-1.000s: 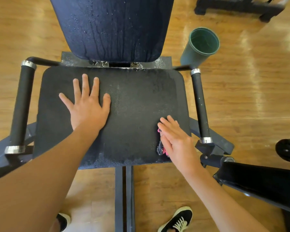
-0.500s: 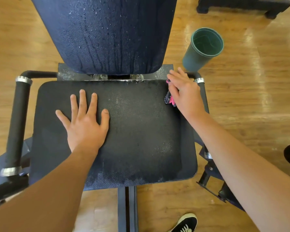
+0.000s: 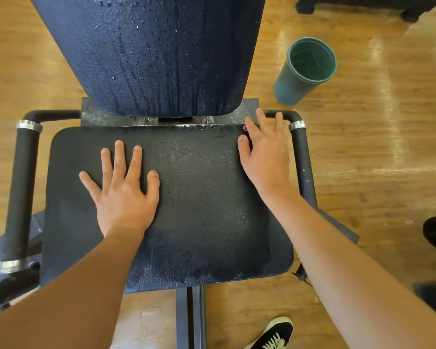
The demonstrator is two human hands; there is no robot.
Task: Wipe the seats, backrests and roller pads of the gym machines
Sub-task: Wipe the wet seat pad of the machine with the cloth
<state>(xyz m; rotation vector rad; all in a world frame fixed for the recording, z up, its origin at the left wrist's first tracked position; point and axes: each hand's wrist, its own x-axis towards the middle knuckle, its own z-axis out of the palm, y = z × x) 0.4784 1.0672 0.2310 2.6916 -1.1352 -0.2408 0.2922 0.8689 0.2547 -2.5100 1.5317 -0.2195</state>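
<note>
The seat lies just below the camera. Its middle looks wiped, while wet speckles show along the front edge. At its back right corner the right hand lies flat with straight fingers, pressing a cloth of which only a pink edge shows. The left hand rests flat on the seat's left half, fingers spread, holding nothing. The backrest carries beads and runs of liquid, so I judge the seat partly done, with the backrest and any roller pads left. A green cup stands on the floor nearby.
</note>
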